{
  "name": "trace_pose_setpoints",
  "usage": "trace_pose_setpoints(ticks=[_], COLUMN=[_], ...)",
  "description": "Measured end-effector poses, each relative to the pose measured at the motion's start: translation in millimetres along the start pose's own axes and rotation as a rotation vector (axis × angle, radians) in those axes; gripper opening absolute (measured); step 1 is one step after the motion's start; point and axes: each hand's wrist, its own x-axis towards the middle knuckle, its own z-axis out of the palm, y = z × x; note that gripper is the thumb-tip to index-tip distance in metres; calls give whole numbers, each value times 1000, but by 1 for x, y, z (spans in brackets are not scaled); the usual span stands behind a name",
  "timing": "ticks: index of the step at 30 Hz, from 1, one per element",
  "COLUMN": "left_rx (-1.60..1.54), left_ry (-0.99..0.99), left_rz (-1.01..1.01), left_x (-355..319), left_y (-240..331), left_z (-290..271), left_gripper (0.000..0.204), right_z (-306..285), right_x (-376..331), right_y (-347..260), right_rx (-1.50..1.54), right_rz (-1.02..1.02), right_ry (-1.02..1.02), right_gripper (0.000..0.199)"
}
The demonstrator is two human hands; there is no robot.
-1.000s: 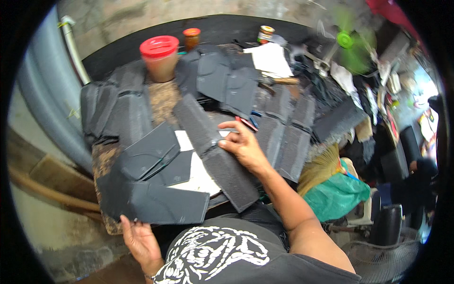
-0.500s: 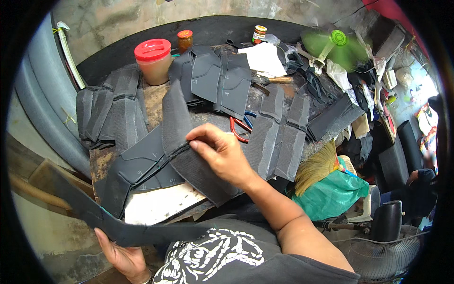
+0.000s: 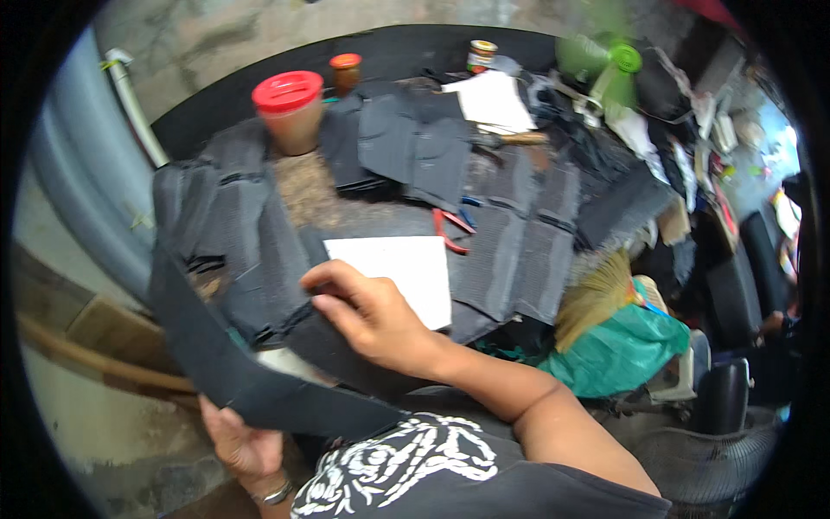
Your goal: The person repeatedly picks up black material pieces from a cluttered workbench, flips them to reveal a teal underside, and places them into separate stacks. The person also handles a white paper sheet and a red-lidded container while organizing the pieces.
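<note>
Both hands grip one black strip [image 3: 259, 389]: left hand [image 3: 242, 445] beneath, right hand [image 3: 367, 316] above.

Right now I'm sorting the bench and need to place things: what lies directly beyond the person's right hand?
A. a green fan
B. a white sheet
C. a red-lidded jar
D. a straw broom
B: the white sheet lies flat on the dark pieces just past the fingers of the right hand, with red-handled pliers farther on.
</note>
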Motion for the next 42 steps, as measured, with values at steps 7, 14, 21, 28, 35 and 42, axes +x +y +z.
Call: trace_pose_setpoints(ticks=[7, 14, 21, 28, 35, 42], left_rx=[-82, -126, -119, -125, -129, -152], left_ry=[-116, -105, -112, -115, -120, -152], left_rz=[-103, -124, -130, -120, -128, -136], left_x=[14, 18, 17, 14, 15, 16], left_y=[-3, -2, -3, -3, -3, -4], left_z=[11, 14, 9, 6, 5, 4], left_gripper=[71, 72, 74, 75, 76, 75], right_z=[10, 22, 26, 26, 25, 25], right_x=[0, -2, -5, -6, -7, -8], right_y=[-18, -26, -32, -39, -40, -42], right_rx=[392, 413, 356, 377, 392, 497], right_rz=[311, 268, 224, 290, 311, 317], right_ry=[-52, -100, -173, -208, -209, -210], right_gripper=[36, 34, 31, 32, 30, 27])
